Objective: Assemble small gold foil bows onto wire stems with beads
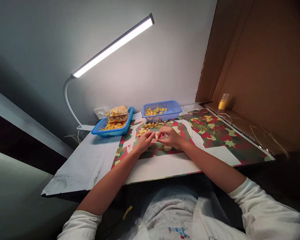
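My left hand and right hand meet fingertip to fingertip, pinched on something too small to name; yellow bows lie just beyond my fingers, baskets farther.

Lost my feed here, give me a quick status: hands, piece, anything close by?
Left hand and right hand fingertips together over the patterned mat, pinching something small, too small to tell. Loose yellow bows just beyond; two blue baskets behind.

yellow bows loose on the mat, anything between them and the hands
Nothing visible does. The yellow bows lie on the patterned mat just beyond the left hand and right hand, which meet fingertip to fingertip over a small piece too small to identify.
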Demonstrator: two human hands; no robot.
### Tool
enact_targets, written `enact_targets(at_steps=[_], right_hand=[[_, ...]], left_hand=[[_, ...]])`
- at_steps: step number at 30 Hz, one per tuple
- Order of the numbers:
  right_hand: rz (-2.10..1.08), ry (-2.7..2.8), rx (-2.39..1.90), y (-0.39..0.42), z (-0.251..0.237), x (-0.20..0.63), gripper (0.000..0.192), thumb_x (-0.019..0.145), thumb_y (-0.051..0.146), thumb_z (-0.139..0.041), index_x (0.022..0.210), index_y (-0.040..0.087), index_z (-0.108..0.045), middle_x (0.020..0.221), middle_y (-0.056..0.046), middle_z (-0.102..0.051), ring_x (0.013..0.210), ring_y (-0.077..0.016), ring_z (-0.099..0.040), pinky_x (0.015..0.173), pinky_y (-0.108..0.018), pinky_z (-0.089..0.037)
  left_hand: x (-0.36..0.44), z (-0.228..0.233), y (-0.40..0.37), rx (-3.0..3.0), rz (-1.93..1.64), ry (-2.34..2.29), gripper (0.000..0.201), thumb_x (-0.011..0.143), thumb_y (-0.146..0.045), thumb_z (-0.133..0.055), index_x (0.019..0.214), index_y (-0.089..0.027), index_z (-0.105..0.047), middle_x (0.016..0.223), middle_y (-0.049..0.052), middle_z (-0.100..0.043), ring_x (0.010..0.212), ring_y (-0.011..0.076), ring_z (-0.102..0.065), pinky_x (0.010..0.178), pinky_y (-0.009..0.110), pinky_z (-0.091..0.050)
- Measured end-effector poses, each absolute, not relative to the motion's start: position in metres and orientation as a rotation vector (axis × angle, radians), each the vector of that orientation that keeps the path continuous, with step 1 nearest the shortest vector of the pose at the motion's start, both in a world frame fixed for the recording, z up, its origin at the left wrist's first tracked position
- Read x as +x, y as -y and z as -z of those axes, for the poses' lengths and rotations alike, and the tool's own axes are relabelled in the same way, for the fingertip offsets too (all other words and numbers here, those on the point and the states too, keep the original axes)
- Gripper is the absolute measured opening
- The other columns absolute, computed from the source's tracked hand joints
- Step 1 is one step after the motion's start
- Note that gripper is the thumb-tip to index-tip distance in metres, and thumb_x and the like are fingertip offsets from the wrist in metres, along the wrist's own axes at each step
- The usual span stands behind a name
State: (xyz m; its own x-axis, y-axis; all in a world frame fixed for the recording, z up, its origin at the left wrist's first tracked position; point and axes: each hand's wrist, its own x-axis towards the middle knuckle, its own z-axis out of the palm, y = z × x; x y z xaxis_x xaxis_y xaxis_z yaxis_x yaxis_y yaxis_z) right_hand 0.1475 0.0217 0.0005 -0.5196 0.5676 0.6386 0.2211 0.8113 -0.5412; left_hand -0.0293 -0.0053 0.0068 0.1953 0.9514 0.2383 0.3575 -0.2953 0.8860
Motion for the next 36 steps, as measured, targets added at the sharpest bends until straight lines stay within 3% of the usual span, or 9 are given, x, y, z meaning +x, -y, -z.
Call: enact_targets(at_steps=[9, 13, 17, 22, 27, 36], right_hand=[[-0.537, 2.136, -0.647, -0.02, -0.006, 0.151, 0.011, 0.07, 0.022, -0.069, 0.07, 0.019, -0.059, 0.072, 0.0, -0.062, 0.071, -0.0148, -0.053, 0.069, -0.028, -0.042], [-0.555, 2.174, -0.698, -0.017, -0.009, 0.151, 0.02, 0.067, 0.027, -0.072, 0.08, 0.019, -0.059, 0.083, -0.002, -0.064, 0.077, -0.0162, -0.055, 0.07, -0.028, -0.043], [-0.582, 2.17, -0.738, -0.015, -0.005, 0.143, 0.015, 0.072, 0.031, -0.066, 0.077, 0.018, -0.06, 0.08, -0.002, -0.064, 0.077, -0.0161, -0.055, 0.073, -0.029, -0.041], [-0.918, 2.018, -0.832, -0.016, -0.002, 0.131, 0.021, 0.077, 0.032, -0.054, 0.063, 0.017, -0.06, 0.064, -0.001, -0.056, 0.064, -0.0136, -0.048, 0.064, -0.027, -0.037], [-1.247, 1.783, -0.859, -0.017, -0.004, 0.127, 0.019, 0.068, 0.028, -0.051, 0.056, 0.017, -0.06, 0.059, 0.001, -0.054, 0.064, -0.0127, -0.047, 0.064, -0.026, -0.037], [-1.404, 1.677, -0.933, -0.012, -0.013, 0.134, 0.022, 0.064, 0.035, -0.051, 0.052, 0.017, -0.055, 0.056, 0.003, -0.045, 0.055, -0.0094, -0.035, 0.052, -0.025, -0.025]], left_hand=[[-0.034, -0.006, 0.001, 1.892, -1.123, -1.301, 0.04, 0.081, -0.052, -0.048, 0.061, -0.018, -0.049, 0.056, -0.003, -0.044, 0.057, 0.0109, -0.041, 0.055, 0.023, -0.037], [-0.033, -0.005, 0.002, 1.857, -1.096, -1.3, 0.04, 0.081, -0.053, -0.047, 0.063, -0.018, -0.049, 0.057, -0.003, -0.042, 0.056, 0.0112, -0.039, 0.053, 0.022, -0.035], [-0.033, -0.003, 0.001, 1.835, -1.096, -1.257, 0.04, 0.079, -0.055, -0.048, 0.063, -0.018, -0.047, 0.06, -0.002, -0.045, 0.059, 0.0116, -0.041, 0.052, 0.022, -0.035], [-0.032, -0.004, 0.001, 1.85, -1.131, -1.225, 0.043, 0.079, -0.055, -0.05, 0.058, -0.019, -0.04, 0.056, -0.004, -0.038, 0.055, 0.0098, -0.035, 0.05, 0.022, -0.031], [-0.031, -0.006, 0.002, 1.89, -1.116, -1.219, 0.041, 0.081, -0.052, -0.048, 0.059, -0.018, -0.044, 0.057, -0.003, -0.041, 0.055, 0.0101, -0.037, 0.05, 0.022, -0.032], [-0.033, -0.006, 0.001, 1.96, -1.086, -1.263, 0.038, 0.083, -0.05, -0.047, 0.06, -0.019, -0.046, 0.056, -0.003, -0.041, 0.055, 0.0111, -0.038, 0.052, 0.023, -0.033]])
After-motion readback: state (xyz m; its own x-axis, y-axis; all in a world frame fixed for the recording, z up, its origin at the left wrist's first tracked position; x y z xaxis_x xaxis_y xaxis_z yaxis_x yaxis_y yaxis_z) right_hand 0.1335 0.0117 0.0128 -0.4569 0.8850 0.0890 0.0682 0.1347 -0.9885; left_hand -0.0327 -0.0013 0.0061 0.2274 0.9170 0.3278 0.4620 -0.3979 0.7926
